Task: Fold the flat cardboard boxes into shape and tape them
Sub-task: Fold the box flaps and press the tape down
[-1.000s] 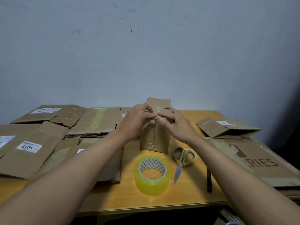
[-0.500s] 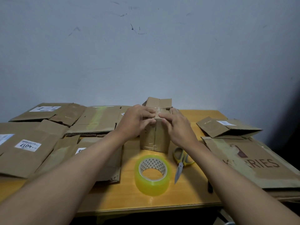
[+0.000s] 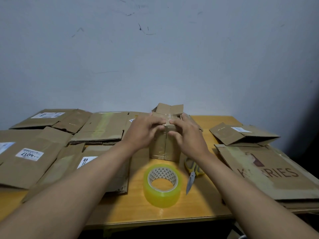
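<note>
Left of the small box (image 3: 164, 145): flattened cartons (image 3: 36, 161) piled on the bench (image 3: 172, 211). Before it: tape roll (image 3: 162, 185), scissors (image 3: 192, 171). Upright mid-bench, pressed at its taped top edge by left hand (image 3: 144, 131) and right hand (image 3: 187, 133), fingers (image 3: 159, 120) extended flat, not gripping.

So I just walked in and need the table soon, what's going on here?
A person is making up a small cardboard box standing on the wooden table. The left hand and the right hand press on its top front edge, where tape runs over the seam. A roll of clear tape and scissors lie in front of it. Flattened cartons lie all around.
</note>
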